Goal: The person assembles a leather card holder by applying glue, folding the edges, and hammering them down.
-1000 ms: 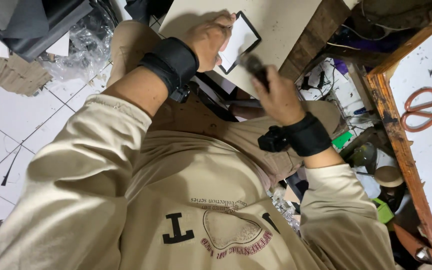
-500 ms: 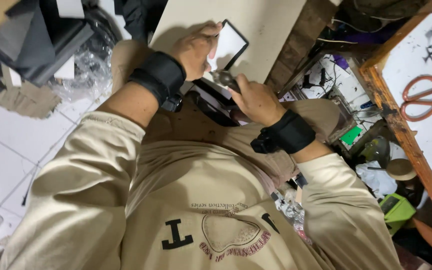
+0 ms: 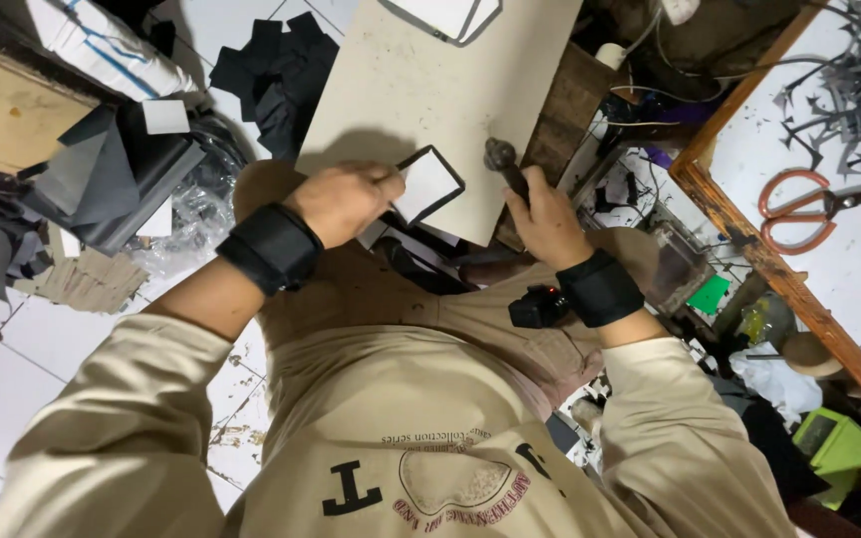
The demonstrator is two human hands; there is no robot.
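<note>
At the centre of the frame, a black-edged white card piece point(image 3: 429, 185) is pinned by the left hand point(image 3: 343, 202), fingers pressed together on it, against a pale board point(image 3: 430, 90); a small hammer point(image 3: 505, 167) is clenched in the right hand point(image 3: 548, 217); hammering the edge appears underway; a steady, aimed strike is judged next.

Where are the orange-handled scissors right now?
In the head view, the orange-handled scissors lie far right on a white surface, just beyond the wooden frame edge, well clear of the right hand gripping the dark hammer.
</note>
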